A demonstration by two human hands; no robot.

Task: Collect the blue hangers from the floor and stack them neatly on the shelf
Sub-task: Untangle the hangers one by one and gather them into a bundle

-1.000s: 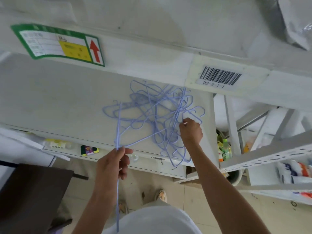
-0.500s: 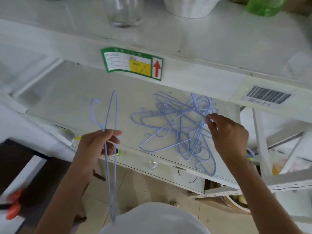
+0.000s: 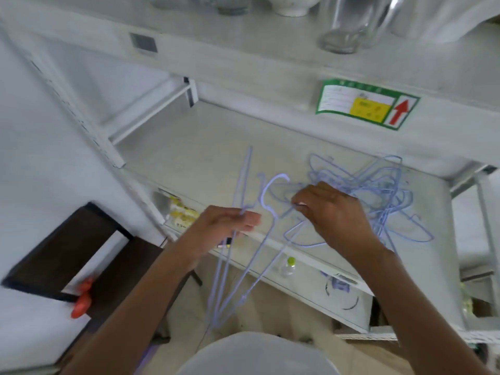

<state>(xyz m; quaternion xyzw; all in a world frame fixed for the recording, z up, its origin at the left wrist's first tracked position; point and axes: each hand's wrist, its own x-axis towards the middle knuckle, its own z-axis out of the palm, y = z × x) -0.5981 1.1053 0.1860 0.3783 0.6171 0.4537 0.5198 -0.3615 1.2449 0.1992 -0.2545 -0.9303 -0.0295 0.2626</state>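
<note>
A tangled pile of thin blue wire hangers (image 3: 378,193) lies on the white shelf (image 3: 194,147), right of centre. My left hand (image 3: 224,226) is shut on a blue hanger (image 3: 230,269) that hangs down past the shelf's front edge, its top sticking up above my fingers. My right hand (image 3: 332,212) pinches another blue hanger (image 3: 270,201) at the left side of the pile; its hook curves up between my two hands and its body drops toward the floor.
An upper shelf (image 3: 270,41) carries glass jars (image 3: 349,25) and a white bowl. A green label with a red arrow (image 3: 368,104) sits on its front edge. A lower shelf holds a small bottle (image 3: 288,266). A dark stool (image 3: 67,255) stands at left.
The view swung right and down. My right hand moved from the pile's right side to its left and pulled a hanger out toward my left hand, which still holds its hanger.
</note>
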